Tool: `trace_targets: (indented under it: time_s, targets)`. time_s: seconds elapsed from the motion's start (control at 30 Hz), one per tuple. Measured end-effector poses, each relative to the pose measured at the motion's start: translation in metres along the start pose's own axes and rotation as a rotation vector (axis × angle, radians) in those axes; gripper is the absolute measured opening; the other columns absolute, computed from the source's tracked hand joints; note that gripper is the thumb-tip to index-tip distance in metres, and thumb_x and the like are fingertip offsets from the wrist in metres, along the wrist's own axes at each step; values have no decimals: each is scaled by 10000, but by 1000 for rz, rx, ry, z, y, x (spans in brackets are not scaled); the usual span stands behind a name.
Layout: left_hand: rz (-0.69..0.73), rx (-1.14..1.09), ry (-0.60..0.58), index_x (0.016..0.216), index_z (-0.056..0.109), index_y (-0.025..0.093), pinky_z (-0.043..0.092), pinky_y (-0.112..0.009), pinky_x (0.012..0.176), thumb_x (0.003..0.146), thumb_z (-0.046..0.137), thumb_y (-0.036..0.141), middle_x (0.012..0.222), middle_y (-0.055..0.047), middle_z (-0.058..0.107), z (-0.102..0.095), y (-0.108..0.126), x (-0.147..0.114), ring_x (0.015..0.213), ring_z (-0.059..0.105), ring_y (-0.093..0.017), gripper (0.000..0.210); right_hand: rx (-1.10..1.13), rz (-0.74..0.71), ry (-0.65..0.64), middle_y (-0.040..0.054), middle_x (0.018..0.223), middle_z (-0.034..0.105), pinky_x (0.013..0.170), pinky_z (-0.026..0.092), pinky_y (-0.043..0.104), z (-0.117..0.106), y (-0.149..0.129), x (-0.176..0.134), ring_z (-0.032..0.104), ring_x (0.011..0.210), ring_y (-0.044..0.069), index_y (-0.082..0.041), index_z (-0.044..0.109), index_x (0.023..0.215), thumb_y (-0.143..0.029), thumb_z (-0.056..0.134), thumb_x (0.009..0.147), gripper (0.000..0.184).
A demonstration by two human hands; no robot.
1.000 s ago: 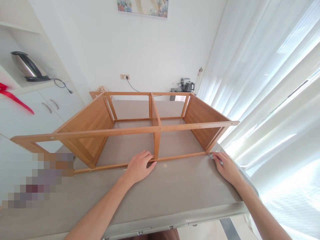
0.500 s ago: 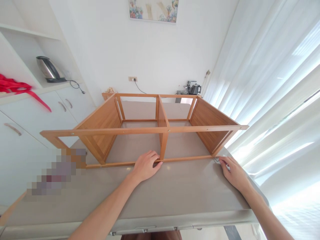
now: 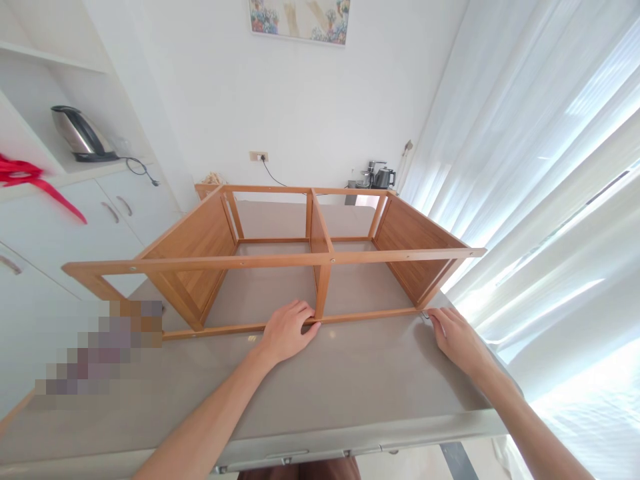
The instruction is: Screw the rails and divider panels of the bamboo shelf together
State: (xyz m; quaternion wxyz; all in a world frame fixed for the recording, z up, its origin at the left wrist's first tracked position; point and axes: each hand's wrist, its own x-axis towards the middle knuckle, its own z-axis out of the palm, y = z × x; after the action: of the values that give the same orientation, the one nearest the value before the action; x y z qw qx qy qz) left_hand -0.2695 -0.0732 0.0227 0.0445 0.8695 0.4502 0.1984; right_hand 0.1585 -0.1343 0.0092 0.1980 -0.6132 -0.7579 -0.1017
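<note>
A wooden shelf frame [image 3: 250,261] lies on its side on the grey tabletop [image 3: 350,373], its panels and divider standing up. My left hand [image 3: 290,330] is closed around the lower front rail, right beside the middle divider. At the right end of that same rail, my right hand [image 3: 455,337] pinches a thin bent metal hex key [image 3: 425,315]. The key's tip meets the rail near the corner joint; my fingers cover the rest of it.
White curtains [image 3: 540,200] hang along the right side. A steel kettle [image 3: 83,133] and a red ribbon [image 3: 45,190] are on the left cabinet. A dark kettle [image 3: 385,177] stands behind the frame. A pixelated patch blurs the table's left end.
The whole view has shifted slightly, so the frame and hands appear a little further left. My right hand has turned a little at the key; my left hand keeps its place on the rail.
</note>
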Motion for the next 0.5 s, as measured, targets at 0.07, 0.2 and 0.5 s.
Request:
trace_targets:
  time_s: [0.07, 0.2, 0.5]
  targets:
    - [0, -1, -3, 924, 636, 230, 467, -331, 741, 959, 527, 369, 960, -20, 675, -1, 0, 0, 913, 625, -201, 181, -36, -17, -16, 67, 835, 628, 793, 459, 380, 1, 0, 1, 588, 855, 250, -234, 605, 1041, -217, 398, 962, 222]
    - [8, -4, -7, 939, 642, 228, 468, -336, 735, 947, 540, 346, 972, -16, 680, -3, 1, 0, 922, 626, -201, 156, -98, -7, -33, 65, 817, 619, 750, 443, 368, 3, 0, 1, 576, 830, 248, -220, 584, 1022, -192, 377, 960, 218]
    - [10, 2, 3, 927, 641, 225, 475, -338, 716, 914, 564, 300, 959, -2, 681, -4, 2, 0, 916, 628, -195, 108, -138, 8, 10, 66, 761, 604, 708, 424, 365, 4, -13, 9, 564, 782, 250, -209, 569, 919, -227, 351, 990, 230]
